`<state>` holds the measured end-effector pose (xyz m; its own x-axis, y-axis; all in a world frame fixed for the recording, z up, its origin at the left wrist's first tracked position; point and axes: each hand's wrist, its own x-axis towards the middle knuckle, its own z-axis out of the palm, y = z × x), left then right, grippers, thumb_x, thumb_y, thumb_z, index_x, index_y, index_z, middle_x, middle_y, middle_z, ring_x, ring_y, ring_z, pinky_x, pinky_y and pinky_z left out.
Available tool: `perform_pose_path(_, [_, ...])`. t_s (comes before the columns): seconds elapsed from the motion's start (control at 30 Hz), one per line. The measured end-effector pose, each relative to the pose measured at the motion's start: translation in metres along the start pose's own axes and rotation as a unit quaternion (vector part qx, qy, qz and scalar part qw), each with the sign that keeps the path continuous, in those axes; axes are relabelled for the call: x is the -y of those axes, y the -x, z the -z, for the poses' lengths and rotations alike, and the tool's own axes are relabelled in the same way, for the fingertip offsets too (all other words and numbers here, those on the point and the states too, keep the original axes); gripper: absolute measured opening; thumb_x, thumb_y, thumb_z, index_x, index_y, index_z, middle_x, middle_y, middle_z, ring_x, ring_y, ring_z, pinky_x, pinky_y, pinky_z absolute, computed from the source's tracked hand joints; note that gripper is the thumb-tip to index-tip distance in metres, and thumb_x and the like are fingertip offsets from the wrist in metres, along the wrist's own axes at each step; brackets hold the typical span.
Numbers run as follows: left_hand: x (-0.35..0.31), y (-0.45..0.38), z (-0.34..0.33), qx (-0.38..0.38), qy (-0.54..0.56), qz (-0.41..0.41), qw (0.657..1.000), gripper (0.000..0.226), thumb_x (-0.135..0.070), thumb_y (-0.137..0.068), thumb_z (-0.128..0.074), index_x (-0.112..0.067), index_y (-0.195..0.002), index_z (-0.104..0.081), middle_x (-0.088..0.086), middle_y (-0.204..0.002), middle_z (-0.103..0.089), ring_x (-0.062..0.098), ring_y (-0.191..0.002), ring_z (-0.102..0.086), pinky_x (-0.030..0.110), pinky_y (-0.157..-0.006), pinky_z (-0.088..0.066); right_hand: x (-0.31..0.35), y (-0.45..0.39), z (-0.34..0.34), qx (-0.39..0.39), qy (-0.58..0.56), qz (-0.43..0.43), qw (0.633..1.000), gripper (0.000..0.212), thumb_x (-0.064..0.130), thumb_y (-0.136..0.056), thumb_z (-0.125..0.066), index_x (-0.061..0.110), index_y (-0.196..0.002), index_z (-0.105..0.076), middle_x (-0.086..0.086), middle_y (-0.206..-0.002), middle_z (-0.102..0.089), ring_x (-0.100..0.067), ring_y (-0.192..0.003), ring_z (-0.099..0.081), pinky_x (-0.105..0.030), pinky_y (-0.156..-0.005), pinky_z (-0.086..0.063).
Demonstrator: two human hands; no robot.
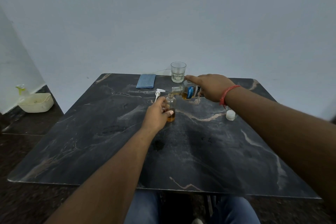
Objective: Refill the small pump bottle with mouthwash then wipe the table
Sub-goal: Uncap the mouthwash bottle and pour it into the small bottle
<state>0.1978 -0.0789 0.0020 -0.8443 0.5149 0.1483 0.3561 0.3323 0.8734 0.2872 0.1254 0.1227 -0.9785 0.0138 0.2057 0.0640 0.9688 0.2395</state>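
A small clear bottle [171,104] stands upright on the dark marble table [109,142], with a little amber liquid at its bottom. My left hand [157,114] grips it from the left. My right hand [211,85] holds the mouthwash bottle [189,92] tipped on its side, its open neck right over the small bottle's mouth, amber liquid running in. The white pump head [159,93] lies on the table just behind my left hand. The mouthwash bottle's white cap [230,115] sits under my right wrist. A folded blue cloth [146,81] lies at the table's far edge.
A drinking glass [178,72] with a little water stands at the far edge, just behind my right hand's fingertips. A cream plastic basket [36,102] with a spray bottle [21,91] sits on the floor to the left, by the wall. A few dark drops [206,139] mark the table's middle.
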Motion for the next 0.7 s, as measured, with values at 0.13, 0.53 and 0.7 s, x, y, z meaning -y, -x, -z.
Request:
perform_pose_path(0.13, [0.001, -0.001, 0.000, 0.000, -0.002, 0.007, 1.000, 0.051, -0.012, -0.089, -0.071, -0.031, -0.132, -0.050, -0.018, -0.107, -0.060, 0.009, -0.111, -0.062, 0.039, -0.097, -0.054, 0.001, -0.001, 0.002, 0.001, 0.004, -0.001, 1.000, 0.078, 0.013, -0.090, -0.062, 0.033, -0.151, -0.019, -0.009, -0.118, -0.063, -0.029, -0.102, -0.060, -0.040, -0.076, -0.053])
perform_pose_path(0.53, [-0.003, 0.001, 0.000, -0.002, 0.000, 0.012, 1.000, 0.050, -0.011, -0.090, -0.070, -0.030, -0.131, -0.051, -0.015, -0.113, -0.061, 0.013, -0.115, -0.062, 0.044, -0.099, -0.053, 0.001, 0.001, -0.002, 0.001, -0.009, -0.001, 1.000, 0.079, 0.013, -0.089, -0.065, 0.032, -0.151, -0.019, -0.010, -0.126, -0.061, -0.030, -0.106, -0.060, -0.042, -0.081, -0.054])
perform_pose_path(0.7, [-0.003, 0.001, 0.000, -0.005, -0.002, 0.010, 1.000, 0.048, -0.012, -0.090, -0.071, -0.030, -0.129, -0.052, -0.007, -0.122, -0.064, 0.013, -0.114, -0.062, 0.045, -0.099, -0.053, 0.002, 0.005, -0.013, 0.005, -0.039, -0.012, 0.999, 0.083, 0.014, -0.087, -0.067, 0.034, -0.149, -0.016, -0.010, -0.123, -0.062, -0.029, -0.100, -0.062, -0.044, -0.081, -0.055])
